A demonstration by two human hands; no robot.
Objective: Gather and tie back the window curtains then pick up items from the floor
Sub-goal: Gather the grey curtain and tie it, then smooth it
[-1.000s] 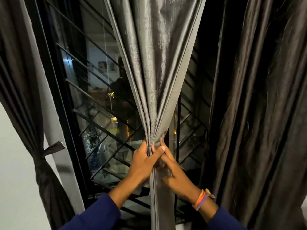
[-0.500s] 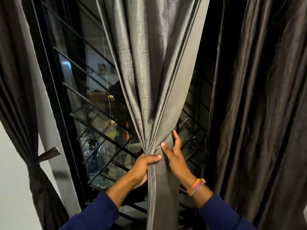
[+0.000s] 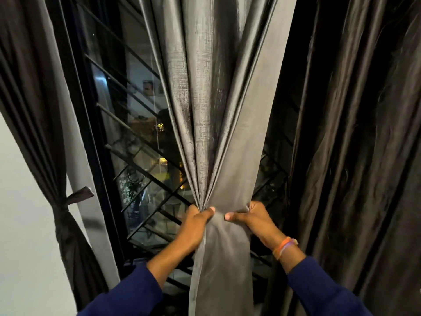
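A shiny grey curtain (image 3: 218, 110) hangs down the middle of the window, bunched into folds at waist height. My left hand (image 3: 194, 226) grips the gathered folds on the curtain's left side, thumb across the front. My right hand (image 3: 252, 221) grips the curtain's right edge, thumb on the front and fingers curled behind it. An orange and pale band sits on my right wrist. A dark brown curtain (image 3: 34, 124) at the far left is tied back with a fabric strap (image 3: 76, 197). Another dark curtain (image 3: 360, 156) hangs loose on the right.
Behind the curtains is a window (image 3: 136, 144) with black frame and diagonal metal bars; the glass shows reflections and lights. A white wall (image 3: 25, 236) lies at the lower left. The floor is out of view.
My right hand slid from the front of the curtain to its right edge and closed round it. Both hands sit lower and wider apart, and the camera has moved closer.
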